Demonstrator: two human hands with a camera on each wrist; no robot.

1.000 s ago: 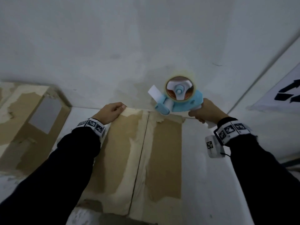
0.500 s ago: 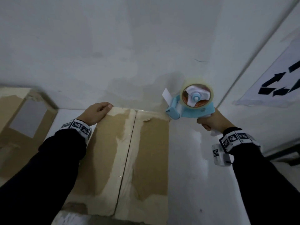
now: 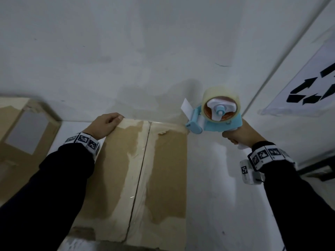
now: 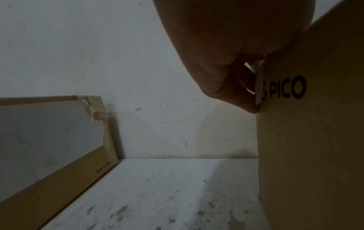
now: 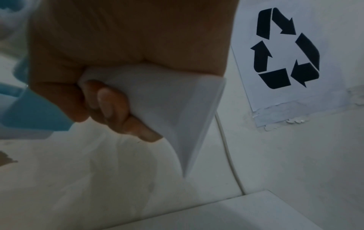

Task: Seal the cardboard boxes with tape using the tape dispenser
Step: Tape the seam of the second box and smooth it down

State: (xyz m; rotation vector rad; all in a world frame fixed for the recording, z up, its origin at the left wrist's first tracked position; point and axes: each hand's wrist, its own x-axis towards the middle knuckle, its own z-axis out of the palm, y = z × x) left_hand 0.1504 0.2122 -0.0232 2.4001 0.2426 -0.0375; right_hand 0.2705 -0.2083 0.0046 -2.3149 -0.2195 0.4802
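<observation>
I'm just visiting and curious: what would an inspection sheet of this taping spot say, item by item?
Surface: white table top, scuffed and spotted in the left wrist view.
Job's things: cardboard box, flaps closed, tape along the centre seam; blue tape dispenser with a clear roll, at the box's far right corner.
Clutter: second cardboard box to the left, by the wall.
Hands: left hand grips the box's far left corner; right hand grips the dispenser's white handle.
Cables: thin white cable running down the wall.
Surroundings: white wall; recycling sign taped to it on the right.
</observation>
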